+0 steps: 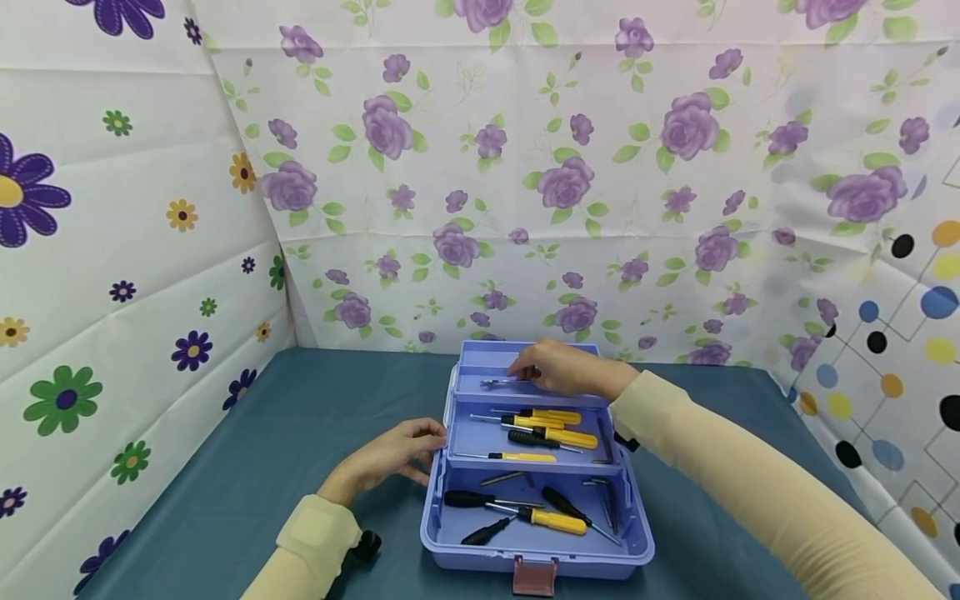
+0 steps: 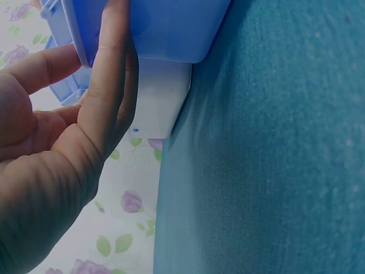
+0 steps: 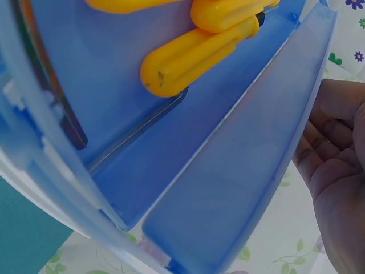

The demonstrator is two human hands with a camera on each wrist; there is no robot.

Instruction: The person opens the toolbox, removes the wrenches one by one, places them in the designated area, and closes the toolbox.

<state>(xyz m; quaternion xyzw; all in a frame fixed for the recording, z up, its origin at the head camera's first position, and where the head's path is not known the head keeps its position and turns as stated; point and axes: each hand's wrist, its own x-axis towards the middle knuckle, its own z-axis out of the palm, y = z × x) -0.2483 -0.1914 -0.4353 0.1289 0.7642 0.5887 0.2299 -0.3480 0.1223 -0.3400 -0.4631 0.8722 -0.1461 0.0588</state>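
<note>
A lavender toolbox (image 1: pixel 472 560) stands unfolded on the table, its trays stepped up toward the back. At its left side my left hand (image 1: pixel 393 454) holds the edge; in the left wrist view the thumb meets the rim while the fingers lie along the outer wall. My right hand (image 1: pixel 562 367) reaches into the top tray (image 1: pixel 480 358) and pinches a thin silver metal tool (image 1: pixel 495 382); one end sticks out to the left. In the right wrist view, a tray wall hides those fingertips.
In the middle tray (image 1: pixel 468 437) lie several yellow-handled screwdrivers (image 1: pixel 573 437) and a black-handled one (image 1: pixel 532 437). The bottom compartment holds more screwdrivers (image 1: pixel 555 521) and hex keys (image 1: pixel 609 504). A pink latch (image 1: pixel 535 577) hangs at the front. Floral cloth (image 1: pixel 525 208) backs the dark teal table (image 1: pixel 360 383).
</note>
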